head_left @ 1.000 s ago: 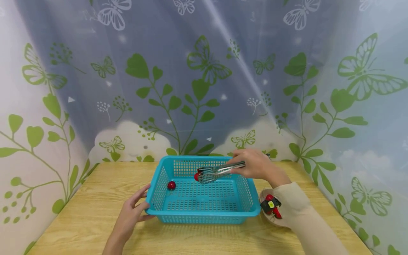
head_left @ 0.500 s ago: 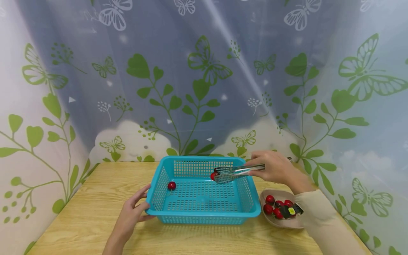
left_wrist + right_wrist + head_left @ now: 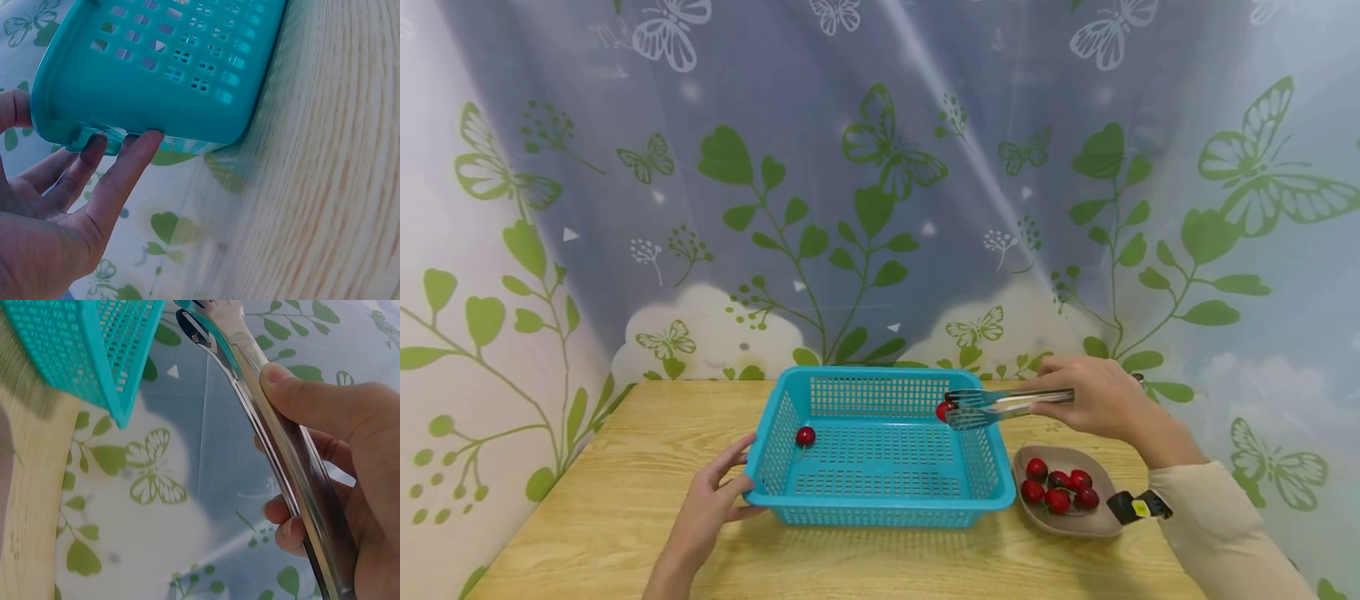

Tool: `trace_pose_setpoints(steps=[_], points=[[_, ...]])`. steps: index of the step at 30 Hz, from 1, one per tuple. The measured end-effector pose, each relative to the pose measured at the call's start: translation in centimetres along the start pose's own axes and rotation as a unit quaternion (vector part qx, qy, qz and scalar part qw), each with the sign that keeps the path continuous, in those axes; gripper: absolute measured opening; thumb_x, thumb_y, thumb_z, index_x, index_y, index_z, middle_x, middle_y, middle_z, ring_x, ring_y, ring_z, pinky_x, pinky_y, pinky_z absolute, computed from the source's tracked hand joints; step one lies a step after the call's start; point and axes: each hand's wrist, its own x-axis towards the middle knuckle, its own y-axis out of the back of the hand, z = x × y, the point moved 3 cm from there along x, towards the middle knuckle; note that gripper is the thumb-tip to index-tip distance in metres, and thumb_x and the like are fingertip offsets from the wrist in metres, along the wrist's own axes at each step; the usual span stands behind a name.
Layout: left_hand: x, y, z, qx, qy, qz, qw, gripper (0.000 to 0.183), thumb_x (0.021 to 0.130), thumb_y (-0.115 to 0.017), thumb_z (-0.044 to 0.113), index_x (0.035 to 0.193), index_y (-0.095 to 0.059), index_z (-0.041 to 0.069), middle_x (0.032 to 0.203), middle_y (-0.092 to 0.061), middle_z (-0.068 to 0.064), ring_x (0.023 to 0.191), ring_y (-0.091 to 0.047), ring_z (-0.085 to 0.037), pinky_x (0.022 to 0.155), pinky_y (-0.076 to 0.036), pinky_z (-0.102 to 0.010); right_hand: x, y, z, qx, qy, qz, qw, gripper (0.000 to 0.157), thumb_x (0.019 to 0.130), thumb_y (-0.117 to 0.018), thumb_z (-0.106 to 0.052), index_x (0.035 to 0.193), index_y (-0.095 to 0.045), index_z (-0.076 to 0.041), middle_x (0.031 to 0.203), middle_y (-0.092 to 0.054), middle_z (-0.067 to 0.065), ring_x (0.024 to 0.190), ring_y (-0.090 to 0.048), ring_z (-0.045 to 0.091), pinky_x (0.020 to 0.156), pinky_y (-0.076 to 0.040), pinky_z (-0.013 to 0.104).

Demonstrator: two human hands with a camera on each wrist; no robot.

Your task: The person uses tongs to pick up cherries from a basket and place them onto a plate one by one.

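Note:
My left hand (image 3: 707, 492) holds the left end of a blue plastic basket (image 3: 880, 503); in the left wrist view its fingers (image 3: 128, 175) touch the rim and end wall. Inside the basket, toward the left, lies one red cherry (image 3: 806, 436) with a stem. My right hand (image 3: 1093, 396) grips metal tongs (image 3: 1022, 402), thumb on one arm and fingers round the other. Between the tongs' tips, above the basket's right side, is another red cherry (image 3: 943, 412), partly covered by them. The right wrist view shows the tongs' arms (image 3: 281, 444) close together.
A beige dish (image 3: 1071, 532) with several cherries (image 3: 1058, 500) stands right of the basket, close to its corner. A black wrist strap (image 3: 1138, 506) on my right sleeve is just above the dish's edge. Behind the wooden table (image 3: 647, 467) hangs a patterned curtain (image 3: 820, 250).
My right hand has moved right with the tongs, carrying the cherry from the basket's middle to its right side. The dish is now uncovered by the sleeve. The left hand has stayed put.

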Motion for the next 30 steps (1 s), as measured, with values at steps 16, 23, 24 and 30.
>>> trace_pose_setpoints(steps=[16,23,24,30], points=[[0.1,0.0,0.0,-0.004,-0.005,-0.002,1.0000,0.064,0.096,-0.051,0.001,0.157,-0.044,0.016,0.147,-0.045,-0.023,0.114,-0.068,-0.033,0.081,-0.068,-0.048,-4.2,2.9,2.8,-0.028,-0.024,0.026,0.999,0.030,0.073,-0.089,-0.017,0.101,-0.083,-0.023,0.081,-0.053,-0.020,0.062,-0.031,-0.013,0.049,-0.027,0.012],[0.1,0.0,0.0,-0.003,-0.006,-0.005,1.0000,0.065,0.095,-0.050,0.000,0.157,-0.043,0.016,0.147,-0.045,-0.024,0.113,-0.069,-0.033,0.082,-0.067,-0.049,-6.7,3.1,4.5,-0.028,-0.052,-0.001,0.998,0.030,0.074,-0.089,-0.017,0.103,-0.083,-0.021,0.081,-0.053,-0.020,0.061,-0.031,-0.012,0.048,-0.028,0.013],[0.1,0.0,0.0,-0.002,-0.006,-0.005,1.0000,0.065,0.095,-0.050,0.000,0.158,-0.043,0.016,0.147,-0.045,-0.024,0.113,-0.069,-0.033,0.082,-0.067,-0.049,-7.1,3.1,4.7,-0.028,-0.055,-0.008,0.998,0.029,0.074,-0.089,-0.018,0.103,-0.083,-0.020,0.081,-0.054,-0.020,0.060,-0.031,-0.012,0.048,-0.028,0.013],[-0.1,0.1,0.1,-0.003,-0.005,-0.004,1.0000,0.065,0.095,-0.050,0.000,0.158,-0.043,0.016,0.146,-0.045,-0.024,0.112,-0.069,-0.032,0.082,-0.068,-0.048,-8.7,2.6,5.8,-0.023,-0.080,-0.047,0.995,0.024,0.076,-0.088,-0.021,0.100,-0.083,-0.019,0.080,-0.056,-0.020,0.062,-0.034,-0.012,0.050,-0.030,0.015]])
